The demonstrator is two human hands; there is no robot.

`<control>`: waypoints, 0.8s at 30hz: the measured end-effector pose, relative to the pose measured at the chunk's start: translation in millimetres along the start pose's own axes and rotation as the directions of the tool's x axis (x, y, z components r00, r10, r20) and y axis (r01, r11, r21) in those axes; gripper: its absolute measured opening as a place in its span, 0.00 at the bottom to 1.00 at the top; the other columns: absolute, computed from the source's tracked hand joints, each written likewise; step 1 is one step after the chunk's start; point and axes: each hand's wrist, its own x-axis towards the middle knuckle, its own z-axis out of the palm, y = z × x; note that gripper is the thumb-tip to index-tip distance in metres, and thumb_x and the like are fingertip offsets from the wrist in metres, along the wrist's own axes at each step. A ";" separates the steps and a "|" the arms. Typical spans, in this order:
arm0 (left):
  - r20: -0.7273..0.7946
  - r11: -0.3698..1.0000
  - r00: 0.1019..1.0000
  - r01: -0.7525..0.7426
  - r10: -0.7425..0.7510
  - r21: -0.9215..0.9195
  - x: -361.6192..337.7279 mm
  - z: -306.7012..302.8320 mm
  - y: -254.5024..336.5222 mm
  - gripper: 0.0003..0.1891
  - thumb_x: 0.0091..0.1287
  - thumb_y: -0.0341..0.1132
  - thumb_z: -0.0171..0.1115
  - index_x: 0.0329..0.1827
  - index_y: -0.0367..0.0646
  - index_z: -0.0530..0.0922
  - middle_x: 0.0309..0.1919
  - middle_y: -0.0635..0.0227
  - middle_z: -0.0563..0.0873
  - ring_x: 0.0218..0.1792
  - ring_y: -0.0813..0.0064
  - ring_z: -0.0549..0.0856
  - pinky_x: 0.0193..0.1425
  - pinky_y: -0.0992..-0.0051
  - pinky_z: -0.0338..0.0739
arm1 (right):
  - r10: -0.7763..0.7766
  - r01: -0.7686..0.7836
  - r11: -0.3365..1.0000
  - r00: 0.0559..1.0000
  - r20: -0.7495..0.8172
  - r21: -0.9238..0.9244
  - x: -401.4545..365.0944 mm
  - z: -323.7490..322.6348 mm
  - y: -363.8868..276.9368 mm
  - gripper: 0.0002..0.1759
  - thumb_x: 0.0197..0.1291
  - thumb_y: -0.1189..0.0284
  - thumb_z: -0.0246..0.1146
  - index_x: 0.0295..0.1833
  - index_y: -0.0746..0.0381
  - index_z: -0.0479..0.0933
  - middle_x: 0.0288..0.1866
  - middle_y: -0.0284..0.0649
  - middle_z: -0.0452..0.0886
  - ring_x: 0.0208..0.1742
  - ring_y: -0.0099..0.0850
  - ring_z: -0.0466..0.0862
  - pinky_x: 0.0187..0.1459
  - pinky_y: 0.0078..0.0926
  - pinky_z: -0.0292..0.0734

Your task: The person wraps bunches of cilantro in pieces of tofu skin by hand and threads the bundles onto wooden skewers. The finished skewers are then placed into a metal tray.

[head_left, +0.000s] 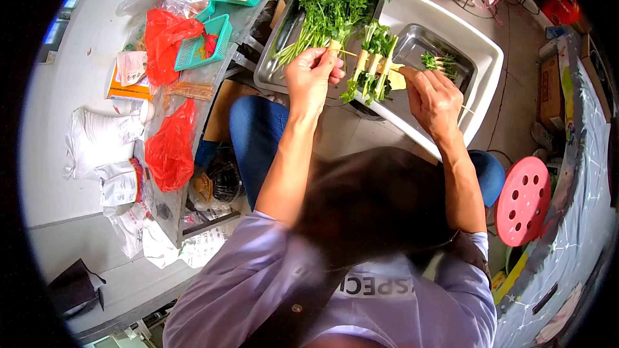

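The work looks partway along: near the upper centre of the frame, a thin skewer carries about three pale yellow rolls wrapped around green herb stems, their leafy ends sticking out above and below. The left hand has its fingers pinched shut on another yellowish roll at the skewer's upper-left end, and this one seems to be only now joining the row. The right hand has its fingers closed around the skewer's other side, beside a flat yellow piece; the far end pokes out past the knuckles. Judging by the supplies, plenty is left: a big heap of loose herbs lies unwrapped in the left steel tray, at upper centre. In the right steel tray, set in the white basin at upper right, sits a small group of wrapped bundles that looks finished. More thin sticks lie on the worktop at upper left, near a red bag. As for writing, upside-down dark capitals on the shirt, at lower centre, appear to include "SPEC". A white packet and a white bag at left bear print too small to read, and no brand is legible.
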 end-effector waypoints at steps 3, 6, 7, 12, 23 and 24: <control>-0.033 0.995 0.997 -0.064 0.066 0.081 -0.9 2.1 -0.8 0.06 0.65 0.27 0.60 0.39 0.32 0.79 0.26 0.64 0.83 0.21 0.81 0.80 0.24 0.82 0.74 | -0.008 0.008 1.000 1.000 -0.018 0.003 -0.4 1.3 0.5 0.12 0.46 0.82 0.65 0.38 0.57 0.80 0.20 0.33 0.72 0.22 0.30 0.74 0.25 0.26 0.71; -0.078 0.957 0.982 -0.148 0.172 0.248 -3.7 5.8 -0.7 0.06 0.64 0.28 0.61 0.40 0.33 0.79 0.27 0.64 0.84 0.23 0.81 0.81 0.25 0.81 0.75 | -0.014 0.014 1.000 1.000 -0.019 0.004 2.4 -2.1 -2.8 0.13 0.46 0.82 0.65 0.38 0.57 0.80 0.20 0.34 0.72 0.22 0.30 0.74 0.25 0.26 0.71; -0.088 0.934 0.974 -0.169 0.206 0.316 -3.6 5.6 -3.8 0.06 0.64 0.28 0.61 0.40 0.33 0.79 0.27 0.65 0.84 0.22 0.81 0.81 0.25 0.81 0.75 | -0.022 0.022 1.000 1.000 -0.017 0.001 2.8 -2.6 -3.3 0.13 0.46 0.82 0.65 0.39 0.57 0.80 0.20 0.33 0.72 0.22 0.30 0.74 0.25 0.26 0.71; -0.074 0.848 0.957 -0.209 0.279 0.488 -5.0 5.9 -7.5 0.06 0.64 0.28 0.62 0.40 0.34 0.80 0.25 0.69 0.83 0.22 0.84 0.80 0.25 0.82 0.75 | -0.031 0.031 1.000 1.000 0.002 0.003 1.5 -2.2 -5.0 0.12 0.47 0.80 0.65 0.39 0.57 0.79 0.20 0.33 0.72 0.22 0.30 0.74 0.25 0.26 0.71; -0.055 0.896 0.978 -0.163 0.204 0.414 -6.5 3.6 -9.4 0.06 0.64 0.29 0.62 0.38 0.35 0.80 0.22 0.72 0.82 0.20 0.86 0.78 0.23 0.83 0.72 | -0.024 0.024 1.000 1.000 0.008 -0.021 -2.1 3.5 -8.1 0.10 0.48 0.79 0.65 0.38 0.58 0.78 0.20 0.33 0.71 0.22 0.30 0.74 0.26 0.26 0.71; -0.049 0.883 0.975 -0.176 0.218 0.436 -6.2 3.5 -10.7 0.05 0.63 0.29 0.62 0.38 0.35 0.81 0.22 0.72 0.82 0.20 0.86 0.78 0.22 0.83 0.72 | -0.027 0.028 0.999 1.000 0.009 -0.024 -2.6 4.3 -7.6 0.10 0.48 0.79 0.65 0.38 0.58 0.78 0.20 0.33 0.71 0.22 0.30 0.74 0.26 0.27 0.71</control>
